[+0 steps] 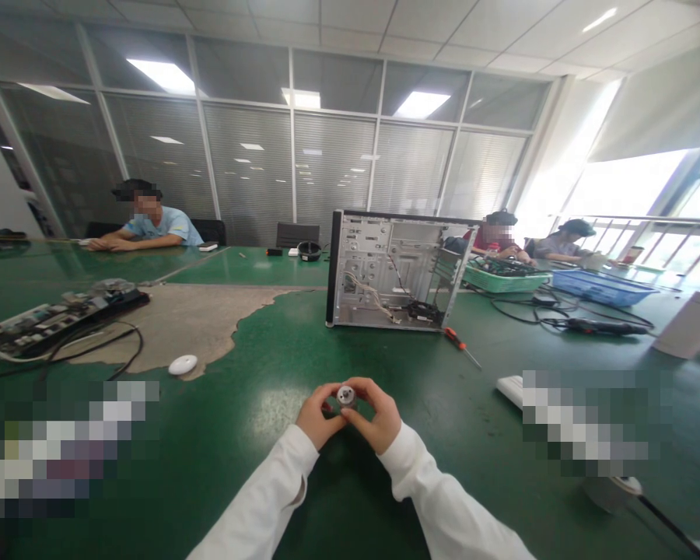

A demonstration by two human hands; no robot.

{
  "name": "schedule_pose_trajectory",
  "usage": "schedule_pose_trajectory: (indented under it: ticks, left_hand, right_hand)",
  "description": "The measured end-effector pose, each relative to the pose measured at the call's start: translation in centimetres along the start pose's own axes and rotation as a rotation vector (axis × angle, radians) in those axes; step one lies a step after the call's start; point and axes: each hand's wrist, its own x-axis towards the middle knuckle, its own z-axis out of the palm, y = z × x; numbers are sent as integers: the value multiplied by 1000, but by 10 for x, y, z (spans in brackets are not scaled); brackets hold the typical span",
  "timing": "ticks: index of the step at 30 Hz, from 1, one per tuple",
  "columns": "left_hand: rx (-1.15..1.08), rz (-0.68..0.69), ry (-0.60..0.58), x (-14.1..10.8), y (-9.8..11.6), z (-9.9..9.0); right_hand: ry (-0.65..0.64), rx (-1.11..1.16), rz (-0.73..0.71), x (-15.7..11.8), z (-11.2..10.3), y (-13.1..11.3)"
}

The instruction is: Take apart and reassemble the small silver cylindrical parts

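Note:
Low in the middle of the view, both hands hold a small round metal part (346,397) with dark holes in its end face. It resembles a small motor, but its exact kind does not show. My left hand (316,418) has its fingers and thumb closed on the left side of the part. From the other side, my right hand (380,418) grips it between thumb and fingers. The part is held above the green table (280,482), its end face turned up toward me.
An open computer case (373,320) stands ahead, with an orange-handled screwdriver (456,339) beside it. Stripped power strips with cables (64,315) lie left, near a white oval object (183,365). Green (507,281) and blue baskets (603,289) stand right. Three people sit across the table.

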Motion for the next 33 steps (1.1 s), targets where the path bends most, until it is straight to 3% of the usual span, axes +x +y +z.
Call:
schedule_pose_trajectory:
  ticks: [8,13,17,24,33]
  left_hand:
    - [277,270,80,1,-1,-2]
    - [389,359,96,1,-1,-3]
    - [428,400,135,1,-1,-4]
    - [427,370,134,1,2,-3]
    - [383,164,44,0,-2,-1]
  right_hand:
    - [24,17,28,-1,2,6]
    - [62,49,13,-1,7,20]
    - [68,66,-29,0,6,16]
    - [31,-20,-128,1,-1,2]
    - [46,74,64,0,4,16]
